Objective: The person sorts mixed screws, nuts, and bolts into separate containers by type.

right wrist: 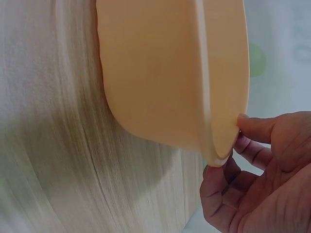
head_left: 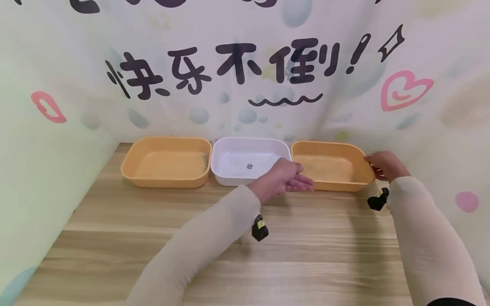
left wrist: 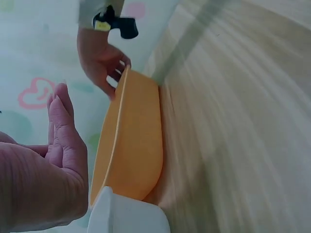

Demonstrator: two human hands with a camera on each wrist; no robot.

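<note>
At the right end of a row of basins stands an orange plastic basin (head_left: 325, 186). My right hand (head_left: 386, 165) pinches its right end rim, thumb on the inner side and curled fingers beneath the outer lip, as the right wrist view shows. My left hand (head_left: 285, 178) hovers above the front edge of the white basin (head_left: 226, 179), its straight fingers reaching toward the orange basin's left front corner. In the left wrist view these fingers (left wrist: 63, 131) are apart from the orange basin's rim and hold nothing.
Another orange basin (head_left: 164, 182) stands at the left, with small metal pieces (head_left: 205, 162) at its right side. A small round metal piece (head_left: 249, 166) lies in the white basin. Behind the row, a printed cloth (head_left: 245, 119) hangs at the back of the wooden table (head_left: 306, 250).
</note>
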